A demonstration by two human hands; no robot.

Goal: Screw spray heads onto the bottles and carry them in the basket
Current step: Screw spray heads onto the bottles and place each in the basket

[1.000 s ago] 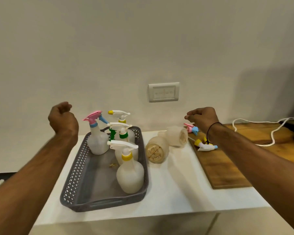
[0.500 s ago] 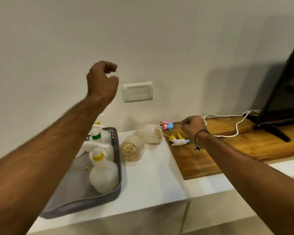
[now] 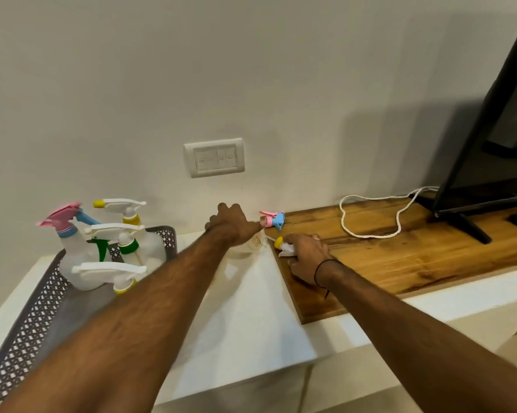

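Note:
A grey perforated basket point(image 3: 28, 320) at the left holds several translucent bottles with spray heads fitted: pink point(image 3: 63, 217), yellow point(image 3: 123, 205), green point(image 3: 123, 241) and another yellow point(image 3: 119, 278). My left hand point(image 3: 232, 226) reaches across the white counter and closes from above over a headless translucent bottle point(image 3: 245, 251) lying near the wall. My right hand point(image 3: 308, 254) lies on the wooden board point(image 3: 415, 248), its fingers around a white spray head with a yellow nozzle point(image 3: 282, 245). A pink and blue spray head point(image 3: 273, 219) lies loose just behind. My left forearm hides the other loose bottle.
A white cord point(image 3: 370, 216) loops on the board behind my right hand. A black TV point(image 3: 489, 144) on a stand fills the right side. A wall socket point(image 3: 214, 158) is above the counter. The counter's front edge point(image 3: 251, 380) is close below.
My left hand dropped from beside the wall socket down onto the loose bottle. My right hand moved onto the yellow-nozzle spray head. My view shifted left, so more of the basket shows.

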